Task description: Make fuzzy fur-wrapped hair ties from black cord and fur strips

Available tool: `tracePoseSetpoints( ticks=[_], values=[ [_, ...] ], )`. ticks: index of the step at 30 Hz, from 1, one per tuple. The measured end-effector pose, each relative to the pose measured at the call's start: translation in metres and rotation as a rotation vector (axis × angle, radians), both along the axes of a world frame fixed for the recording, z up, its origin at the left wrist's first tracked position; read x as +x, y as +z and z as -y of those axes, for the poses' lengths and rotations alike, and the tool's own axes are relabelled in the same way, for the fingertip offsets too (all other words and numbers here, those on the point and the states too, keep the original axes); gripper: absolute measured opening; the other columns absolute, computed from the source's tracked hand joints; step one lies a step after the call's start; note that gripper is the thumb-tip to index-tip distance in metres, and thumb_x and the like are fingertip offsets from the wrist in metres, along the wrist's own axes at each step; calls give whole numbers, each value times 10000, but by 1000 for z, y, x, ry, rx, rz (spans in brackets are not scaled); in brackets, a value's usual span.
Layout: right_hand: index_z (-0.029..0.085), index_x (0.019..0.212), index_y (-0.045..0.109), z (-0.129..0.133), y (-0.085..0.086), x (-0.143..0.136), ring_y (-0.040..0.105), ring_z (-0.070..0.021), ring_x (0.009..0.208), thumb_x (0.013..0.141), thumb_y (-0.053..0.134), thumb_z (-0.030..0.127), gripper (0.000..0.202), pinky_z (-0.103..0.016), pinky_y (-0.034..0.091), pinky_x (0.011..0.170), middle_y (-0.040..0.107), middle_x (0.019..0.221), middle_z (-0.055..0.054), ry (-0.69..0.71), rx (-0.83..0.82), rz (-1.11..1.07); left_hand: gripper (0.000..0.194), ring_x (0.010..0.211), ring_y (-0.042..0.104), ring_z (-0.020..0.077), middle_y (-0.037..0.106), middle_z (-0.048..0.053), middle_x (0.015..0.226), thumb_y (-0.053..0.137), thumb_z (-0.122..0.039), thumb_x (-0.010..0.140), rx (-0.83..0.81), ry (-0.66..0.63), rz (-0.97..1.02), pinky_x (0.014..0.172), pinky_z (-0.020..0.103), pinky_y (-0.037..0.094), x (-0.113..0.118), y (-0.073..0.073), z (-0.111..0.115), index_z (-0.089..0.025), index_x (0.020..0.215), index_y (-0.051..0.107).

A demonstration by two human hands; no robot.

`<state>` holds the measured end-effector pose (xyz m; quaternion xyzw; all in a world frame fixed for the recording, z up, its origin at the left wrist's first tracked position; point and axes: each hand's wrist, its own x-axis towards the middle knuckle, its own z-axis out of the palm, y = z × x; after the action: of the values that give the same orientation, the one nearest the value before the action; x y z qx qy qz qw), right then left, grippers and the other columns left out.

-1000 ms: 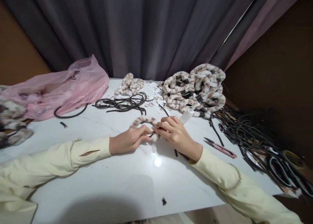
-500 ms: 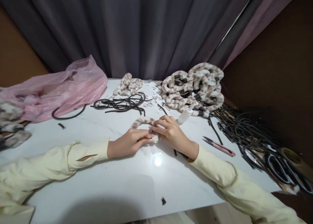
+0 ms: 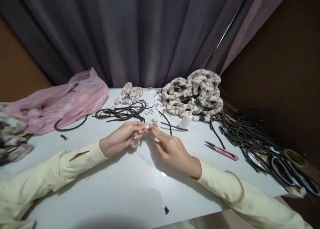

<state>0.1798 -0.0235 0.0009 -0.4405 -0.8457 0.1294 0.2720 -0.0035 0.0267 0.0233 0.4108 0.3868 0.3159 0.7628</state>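
Observation:
Near the middle of the white table, a spotted plush ring (image 3: 135, 141) is held up between both hands. My left hand (image 3: 123, 138) pinches its end from the left, and part of the plush hangs below the fingers. My right hand (image 3: 172, 150) touches the upper end with its fingertips closed on it. Fingers hide much of the piece. Behind my right hand, black cords (image 3: 170, 125) cross on the table, beside a small white bottle (image 3: 185, 121).
Spotted plush rings (image 3: 205, 88) are piled at the back right. Pink-handled snips (image 3: 225, 153) lie right of my right hand. Black cords (image 3: 125, 111) lie behind my left hand, near a pink plastic bag (image 3: 85, 95). More cords and scissors cover the right edge.
The plush piece has been lifted and turned, so its ring shape no longer shows. My left hand has moved left and up. The crossed cords behind my right hand are now more visible.

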Motion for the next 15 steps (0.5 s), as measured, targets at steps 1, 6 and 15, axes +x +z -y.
tracePoseSetpoints(
  ticks=[1, 6, 15],
  values=[
    [174, 1319, 411, -1, 0, -1, 606, -191, 938, 866, 411, 198, 454, -296, 502, 710, 543, 1258, -124, 15, -71, -61, 70, 431, 334, 4, 462, -18, 644, 599, -151, 752, -8, -7, 17, 370, 117, 273, -1, 1, -1, -107, 713, 560],
    [172, 1360, 315, -7, 6, -7, 508, -83, 467, 879, 461, 258, 509, -197, 417, 423, 650, 790, -34, 103, -693, -473, 115, 428, 344, 17, 500, -10, 654, 592, -211, 774, 115, 28, -73, 373, 151, 265, 3, 7, 6, -118, 725, 547],
    [141, 623, 537, -5, 21, -3, 298, -43, 356, 867, 497, 351, 324, -186, 251, 379, 349, 404, 81, 30, -830, -548, 115, 622, 552, 104, 645, 17, 822, 512, -275, 852, 1160, 151, -687, 557, 216, 408, 2, -11, 17, -174, 907, 525]
  ],
)
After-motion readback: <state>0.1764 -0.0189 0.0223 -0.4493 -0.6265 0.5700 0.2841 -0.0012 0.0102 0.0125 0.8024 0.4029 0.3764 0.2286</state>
